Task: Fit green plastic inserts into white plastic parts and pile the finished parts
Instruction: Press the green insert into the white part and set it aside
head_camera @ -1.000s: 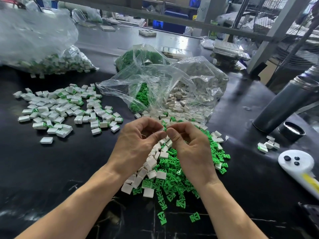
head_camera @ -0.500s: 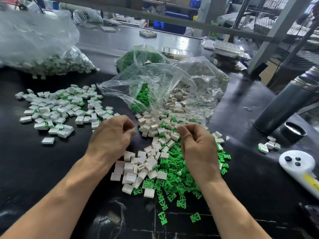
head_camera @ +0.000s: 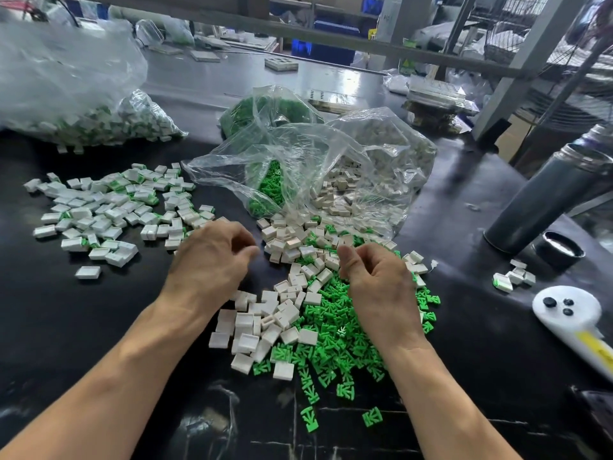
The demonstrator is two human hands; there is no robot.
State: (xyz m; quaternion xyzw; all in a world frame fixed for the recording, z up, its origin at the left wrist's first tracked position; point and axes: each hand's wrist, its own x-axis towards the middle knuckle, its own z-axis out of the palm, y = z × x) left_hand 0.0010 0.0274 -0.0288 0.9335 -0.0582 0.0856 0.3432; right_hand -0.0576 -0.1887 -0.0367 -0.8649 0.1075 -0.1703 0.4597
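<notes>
Nearest the person, loose green inserts (head_camera: 345,346) lie scattered on the dark counter (head_camera: 66,320), spread thin, likely so that single pieces are easy to pick out. Just beside them, to the left, sits a heap of bare white parts (head_camera: 265,320), the two stocks touching along one edge, which keeps both within a short reach. The right hand (head_camera: 374,280) hovers over the green heap with fingers curled and thumb raised; whether it pinches an insert cannot be told, since the fingertips are turned away. The left hand (head_camera: 212,260) hangs above the near edge of the white heap, fingers loosely curled and apart from the right hand; nothing shows between them, though the underside is hidden. Farther left, well apart from the raw stock, lies the pile of finished parts (head_camera: 109,210), white with green showing, kept separate probably so that done and undone pieces do not mix. Beyond the hands an open clear bag (head_camera: 315,167) spills both kinds toward the person, serving as supply. At the far left another bag of finished parts (head_camera: 83,104) rests against the counter's back.
</notes>
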